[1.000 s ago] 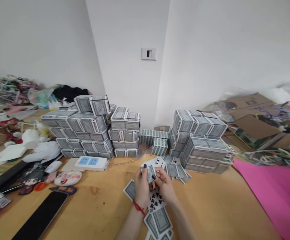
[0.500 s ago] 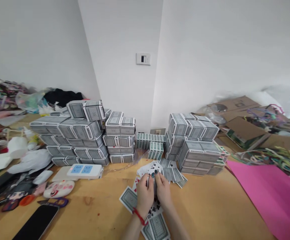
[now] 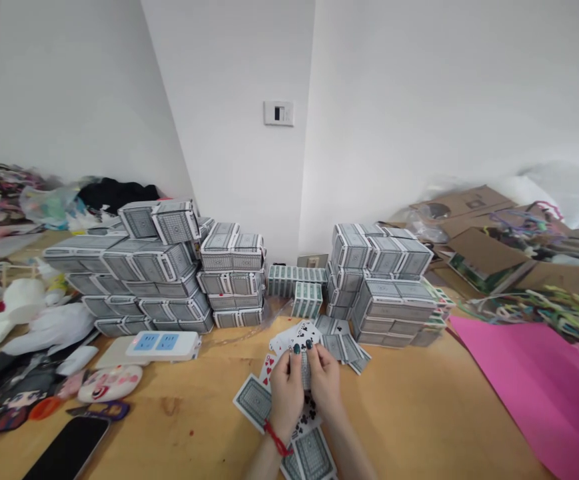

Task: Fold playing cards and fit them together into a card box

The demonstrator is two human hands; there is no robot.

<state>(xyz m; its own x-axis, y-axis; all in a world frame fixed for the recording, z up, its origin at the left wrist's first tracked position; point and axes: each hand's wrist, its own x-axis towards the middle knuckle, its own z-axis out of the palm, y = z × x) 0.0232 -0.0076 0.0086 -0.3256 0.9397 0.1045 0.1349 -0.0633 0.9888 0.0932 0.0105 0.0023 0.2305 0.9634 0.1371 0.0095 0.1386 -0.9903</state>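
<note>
My left hand (image 3: pixel 288 381) and my right hand (image 3: pixel 324 375) pinch a grey-backed playing card (image 3: pixel 306 370) between them, thumbs on top. Whether more cards lie under it I cannot tell. Around and beneath my hands lie loose playing cards: a face-up fan (image 3: pixel 303 331) just beyond the fingertips, a red hearts card (image 3: pixel 268 367) to the left, and a face-down card (image 3: pixel 254 400) by my left wrist. Face-up clubs (image 3: pixel 308 417) show between my forearms, with face-down cards (image 3: pixel 314 457) nearer me. More grey-backed cards (image 3: pixel 342 347) are spread right of my fingers.
Card-built blocks are stacked at left (image 3: pixel 144 263), centre-left (image 3: pixel 232 280) and right (image 3: pixel 394 303). Smaller green card blocks (image 3: pixel 306 300) stand between. A power strip (image 3: pixel 164 345), phone (image 3: pixel 69 450) and craft knife (image 3: pixel 99 410) lie left; pink paper (image 3: pixel 524 393) and cardboard boxes (image 3: pixel 489 260) lie right.
My thumbs have drawn apart, and the grey back of the held card now shows between my hands. The view has shifted slightly, moving the whole scene a little left.
</note>
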